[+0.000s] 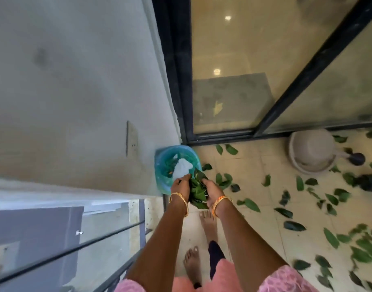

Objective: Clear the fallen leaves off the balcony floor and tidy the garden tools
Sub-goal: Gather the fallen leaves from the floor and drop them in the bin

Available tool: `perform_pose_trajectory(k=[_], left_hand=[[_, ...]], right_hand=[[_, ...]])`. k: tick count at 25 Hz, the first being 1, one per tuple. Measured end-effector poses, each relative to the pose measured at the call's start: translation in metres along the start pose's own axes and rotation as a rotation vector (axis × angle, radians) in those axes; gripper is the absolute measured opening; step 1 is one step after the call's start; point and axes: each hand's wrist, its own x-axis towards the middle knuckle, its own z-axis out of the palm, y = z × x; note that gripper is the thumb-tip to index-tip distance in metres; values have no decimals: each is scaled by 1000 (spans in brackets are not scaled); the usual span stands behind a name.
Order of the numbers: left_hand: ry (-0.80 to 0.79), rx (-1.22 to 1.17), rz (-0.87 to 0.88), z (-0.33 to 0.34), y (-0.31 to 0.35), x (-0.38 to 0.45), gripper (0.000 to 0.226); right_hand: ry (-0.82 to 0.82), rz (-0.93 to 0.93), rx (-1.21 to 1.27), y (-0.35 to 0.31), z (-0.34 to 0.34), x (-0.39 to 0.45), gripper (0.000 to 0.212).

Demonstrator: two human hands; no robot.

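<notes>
Head view: at the centre of the frame both hands clasp a bundle of green leaves [198, 189] between them, the left hand [180, 186] curled on its left side, the right hand [212, 191] cupped on its right. The bundle's long axis runs up the frame, its pointed top toward the teal bin [161, 165] just above, in the corner by the wall. Loose leaves [328, 218] scatter over the tiled floor [254, 165] at right, near a pale overturned pot [311, 151].

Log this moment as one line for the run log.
both hands hold leaf bundle | above bin in corner | many leaves on floor
</notes>
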Motion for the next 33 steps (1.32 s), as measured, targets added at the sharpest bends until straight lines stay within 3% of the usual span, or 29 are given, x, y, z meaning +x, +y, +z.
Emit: perform_pose_trajectory(k=[6,9,12,15,18,21,23,26,30,33], left_hand=[[-1,-295,-162,13,-10,183,50],[65,-336,-209,7,-24,245,42],[115,-335,-224,-3,-38,268,37],[101,-398,-252,-15,-42,267,34],[70,-400,-250,-21,-37,256,48],[111,-183,-246,-13,-35,255,51],[169,33,-173,-4,-37,253,33],[217,350,-16,12,-51,236,11],[102,548,151,43,-72,194,17],[-15,708,136,59,-99,178,15]], right_hand=[[4,-119,-221,-21,35,192,9],[-29,-119,-247,-14,58,249,16],[-36,-32,-251,-9,65,273,44],[-108,108,-71,-9,57,273,24],[-118,132,71,-12,50,265,14],[-98,79,-93,-16,48,254,20],[-15,-72,-181,-12,45,247,16],[220,-228,-435,-9,21,226,35],[286,-225,-454,2,-17,201,37],[327,-136,-446,28,-60,197,29]])
